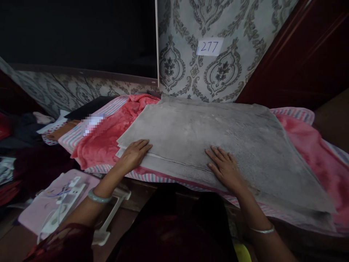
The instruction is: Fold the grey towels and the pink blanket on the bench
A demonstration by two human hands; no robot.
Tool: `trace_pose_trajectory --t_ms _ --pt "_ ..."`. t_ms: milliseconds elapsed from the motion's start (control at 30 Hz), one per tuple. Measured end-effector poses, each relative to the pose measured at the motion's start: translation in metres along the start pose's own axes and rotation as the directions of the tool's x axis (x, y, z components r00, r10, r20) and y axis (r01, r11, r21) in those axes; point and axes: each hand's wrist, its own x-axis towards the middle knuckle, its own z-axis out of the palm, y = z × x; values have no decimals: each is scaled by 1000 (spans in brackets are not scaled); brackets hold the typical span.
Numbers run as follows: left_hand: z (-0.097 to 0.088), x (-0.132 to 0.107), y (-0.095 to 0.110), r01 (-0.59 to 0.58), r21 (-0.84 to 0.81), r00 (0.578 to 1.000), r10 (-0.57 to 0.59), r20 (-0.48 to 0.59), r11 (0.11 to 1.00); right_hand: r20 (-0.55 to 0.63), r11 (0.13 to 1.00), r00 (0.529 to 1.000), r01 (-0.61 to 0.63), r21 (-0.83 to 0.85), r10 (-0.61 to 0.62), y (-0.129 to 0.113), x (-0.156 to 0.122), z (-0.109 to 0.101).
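A grey, soft-looking cloth (pixel 191 127), folded with its layers showing along the front edge, lies spread over a pink blanket (pixel 100 149). My left hand (pixel 135 153) rests on the cloth's front left corner, fingers stretched out over the fold. Farther right, my right hand (pixel 225 167) lies flat on the cloth near its front edge, with the fingers spread. Both palms face down and their undersides are hidden. Striped fabric (pixel 160 178) shows beneath the blanket along the front.
Behind stands a dark TV screen (pixel 81 40) against patterned wallpaper, with a paper label (pixel 209 46) marked 277. At lower left, a white power strip (pixel 64 207) sits on a pink stool (pixel 32 211). A blurred-out object (pixel 94 124) lies on the blanket's left part.
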Motion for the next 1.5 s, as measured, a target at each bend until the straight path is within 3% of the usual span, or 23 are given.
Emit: trace_pose_trajectory --t_ms 200,367,467,600,767,1067,1300,1500 --pt "-6 8 -7 10 20 999 -11 43 1000 -52 994 999 9 109 -3 -17 7 -2" --pt "-11 9 -21 61 57 997 -63 34 997 -149 911 974 213 353 -170 -72 37 1" --pt "-10 5 -35 118 51 993 -118 3 992 -159 858 962 271 437 -223 -112 60 3" --pt "-9 0 -52 178 47 983 -176 -56 983 -92 860 972 233 454 -215 -154 86 2" --pt "-5 -4 -65 217 -4 973 -217 -83 976 26 936 990 124 329 -140 -184 100 -4" --pt "6 -10 -81 191 -56 971 -197 -133 980 117 980 980 148 130 -164 -194 103 -7" --pt "3 -25 -75 192 -15 960 -191 -206 981 -69 925 969 248 287 -238 -183 94 17" --pt "-1 -28 -75 202 -63 975 -207 -83 977 -100 921 963 270 282 -252 -185 91 25"
